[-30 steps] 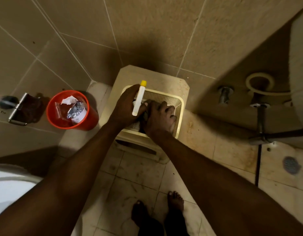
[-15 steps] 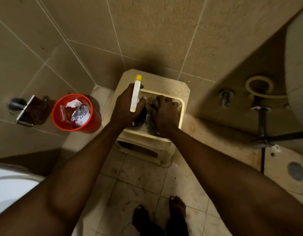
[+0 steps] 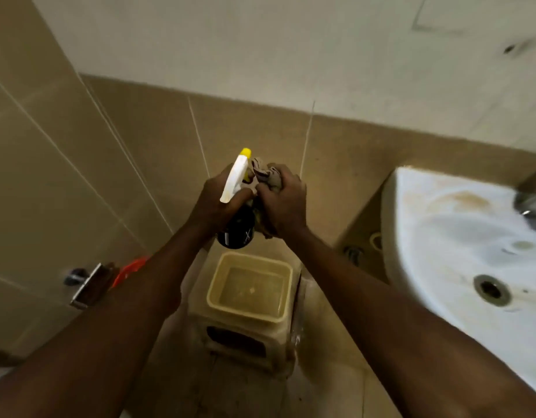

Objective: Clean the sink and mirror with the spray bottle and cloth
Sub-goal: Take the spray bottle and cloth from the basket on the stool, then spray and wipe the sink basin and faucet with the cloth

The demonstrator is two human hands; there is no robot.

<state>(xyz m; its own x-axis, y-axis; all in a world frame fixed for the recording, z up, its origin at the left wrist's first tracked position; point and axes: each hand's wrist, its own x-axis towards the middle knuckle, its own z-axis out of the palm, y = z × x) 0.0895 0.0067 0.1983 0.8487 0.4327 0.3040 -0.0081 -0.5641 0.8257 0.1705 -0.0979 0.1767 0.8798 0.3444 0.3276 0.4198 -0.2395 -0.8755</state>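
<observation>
Now left hand (image 3: 214,203) grips spray bottle (image 3: 236,206), right hand (image 3: 283,200) clutches cloth (image 3: 268,176); basket (image 3: 214,285) below holds nothing

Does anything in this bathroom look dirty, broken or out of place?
The white sink at the right has brownish stains on its rim and basin near the tap. Nothing looks spilled or broken. The left hand holds the spray bottle, the right hand the cloth.

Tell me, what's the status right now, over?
Left hand grips spray bottle, right hand grips cloth. Stained sink untouched. Nothing blocking.
</observation>
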